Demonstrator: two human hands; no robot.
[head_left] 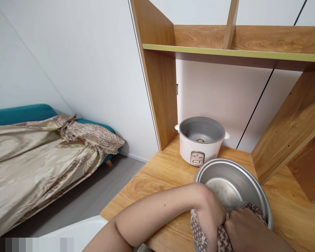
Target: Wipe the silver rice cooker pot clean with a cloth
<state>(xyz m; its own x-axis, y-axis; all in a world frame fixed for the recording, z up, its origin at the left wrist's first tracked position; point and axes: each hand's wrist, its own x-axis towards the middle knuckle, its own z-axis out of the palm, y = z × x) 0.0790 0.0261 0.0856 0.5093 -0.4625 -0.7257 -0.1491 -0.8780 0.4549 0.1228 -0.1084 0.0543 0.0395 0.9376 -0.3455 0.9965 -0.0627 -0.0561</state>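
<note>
A silver metal rice cooker inner pot stands tilted towards me near the front of the wooden desk. My left hand is bent over the pot's near left rim, its fingers closed on a brown-and-white patterned cloth. Fingers curled, my right hand grips the same cloth at the pot's near inside wall, close beside the left. Between and around both hands the cloth is bunched, and part of it hangs over the rim. Behind the pot sits the white rice cooker body, uncovered, with its grey inside and heating plate showing.
A wooden shelf unit rises from the desk top, with an upright panel at either side. To the left, a teal sofa is draped with a beige patterned cover. A white curved surface shows at the bottom.
</note>
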